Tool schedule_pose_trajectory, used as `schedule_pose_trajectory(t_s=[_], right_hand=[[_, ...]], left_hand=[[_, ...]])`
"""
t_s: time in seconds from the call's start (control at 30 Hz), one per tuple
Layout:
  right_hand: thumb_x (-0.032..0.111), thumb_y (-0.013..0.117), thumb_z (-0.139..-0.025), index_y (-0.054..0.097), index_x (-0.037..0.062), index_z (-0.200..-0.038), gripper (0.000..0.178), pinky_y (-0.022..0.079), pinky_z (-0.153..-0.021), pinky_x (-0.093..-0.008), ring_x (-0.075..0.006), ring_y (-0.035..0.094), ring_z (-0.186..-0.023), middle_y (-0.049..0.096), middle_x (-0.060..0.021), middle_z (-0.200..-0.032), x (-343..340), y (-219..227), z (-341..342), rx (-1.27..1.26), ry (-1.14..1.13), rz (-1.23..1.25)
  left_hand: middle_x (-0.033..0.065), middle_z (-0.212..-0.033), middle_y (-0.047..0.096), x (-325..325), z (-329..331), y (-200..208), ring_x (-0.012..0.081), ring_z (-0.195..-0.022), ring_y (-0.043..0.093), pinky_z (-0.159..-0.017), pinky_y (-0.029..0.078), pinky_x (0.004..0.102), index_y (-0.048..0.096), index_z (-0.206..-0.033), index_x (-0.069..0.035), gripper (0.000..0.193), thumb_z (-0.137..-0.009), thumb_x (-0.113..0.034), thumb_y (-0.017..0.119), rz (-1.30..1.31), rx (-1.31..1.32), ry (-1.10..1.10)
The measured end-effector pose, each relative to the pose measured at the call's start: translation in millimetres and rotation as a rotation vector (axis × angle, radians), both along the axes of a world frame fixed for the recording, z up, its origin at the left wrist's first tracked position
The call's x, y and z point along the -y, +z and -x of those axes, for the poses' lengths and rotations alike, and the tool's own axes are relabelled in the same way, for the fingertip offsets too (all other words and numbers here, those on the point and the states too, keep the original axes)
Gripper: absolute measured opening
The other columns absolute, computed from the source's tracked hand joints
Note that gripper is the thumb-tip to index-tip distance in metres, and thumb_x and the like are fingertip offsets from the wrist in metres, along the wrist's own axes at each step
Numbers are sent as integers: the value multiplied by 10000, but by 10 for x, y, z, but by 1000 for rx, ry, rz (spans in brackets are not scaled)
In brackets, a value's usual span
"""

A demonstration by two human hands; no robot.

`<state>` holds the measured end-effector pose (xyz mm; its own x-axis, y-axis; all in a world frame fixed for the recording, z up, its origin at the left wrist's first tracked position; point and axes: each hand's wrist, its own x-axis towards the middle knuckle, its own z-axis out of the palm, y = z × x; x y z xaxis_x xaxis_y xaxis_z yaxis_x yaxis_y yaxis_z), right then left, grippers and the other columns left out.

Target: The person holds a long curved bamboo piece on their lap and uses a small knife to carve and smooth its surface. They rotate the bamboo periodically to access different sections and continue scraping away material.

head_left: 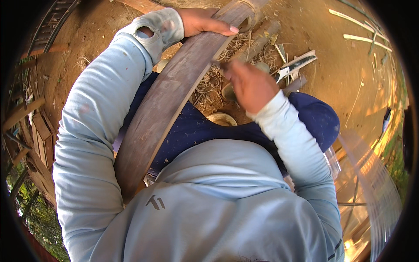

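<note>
Wooden plank (176,89) runs from past left hand (203,22) back toward the body, between the forearms. Left hand clamps its far part, thumb across top face. Right hand (253,87) curled, blurred, just right of plank's edge; can't tell if pinching anything or touching. Dry fibres (209,89) left of right hand; black-and-white tool (301,63) beyond it, to the right.

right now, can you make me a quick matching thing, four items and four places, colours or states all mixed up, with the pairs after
1. left hand
2. right hand
3. trousers
4. pale strips

a. dark blue
b. on the ground, upper right
c. thumb across the wooden board
d. blurred, beside the board's right edge

Pairs: 1-c, 2-d, 3-a, 4-b
</note>
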<state>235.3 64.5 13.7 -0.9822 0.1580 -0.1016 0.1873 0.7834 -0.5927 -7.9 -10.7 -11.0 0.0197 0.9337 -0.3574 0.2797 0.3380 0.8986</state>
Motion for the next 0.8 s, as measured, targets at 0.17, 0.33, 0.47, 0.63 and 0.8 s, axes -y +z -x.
schedule_pose_trajectory(t_s=[0.17, 0.33, 0.47, 0.63, 0.8], right_hand=[[205, 520, -960, 547, 82, -997, 132, 481, -643, -515, -425, 630, -744, 642, -212, -791, -99, -30, 47, -69, -7, 68], [223, 530, -957, 543, 89, -976, 136, 466, -653, -513, -429, 618, -761, 639, -198, -781, -386, -218, 148, -59, -128, 49], [249, 514, -970, 551, 91, -985, 164, 463, -659, -513, -428, 617, -766, 638, -201, -779, -279, -55, 109, -29, 11, 121], [242, 522, -962, 562, 99, -994, 152, 476, -656, -503, -423, 617, -745, 633, -199, -759, -336, -64, 107, -19, -70, 71], [263, 532, -958, 546, 95, -967, 169, 487, -648, -495, -411, 617, -745, 627, -185, -767, -269, 0, 67, -28, -8, 52]], left_hand=[[175, -1118, 642, 51, -54, -4, 243, -990, 619, -887, 474, 344, 523, -1319, 13, 863, -774, -640, 667, -41, 30, 55], [171, -1115, 639, 25, -37, -16, 235, -998, 611, -875, 477, 339, 507, -1330, 18, 870, -777, -636, 665, -33, 27, 25], [158, -1109, 634, 84, -8, 44, 220, -1005, 603, -878, 475, 337, 504, -1329, 19, 864, -781, -630, 665, 10, 0, 48], [148, -1120, 627, 75, -90, 69, 207, -1007, 601, -879, 479, 337, 480, -1348, 19, 852, -794, -598, 673, -36, 129, 37], [144, -1130, 624, 60, -25, 92, 200, -1006, 604, -871, 487, 334, 471, -1357, 16, 827, -811, -571, 673, -67, 97, 37]])
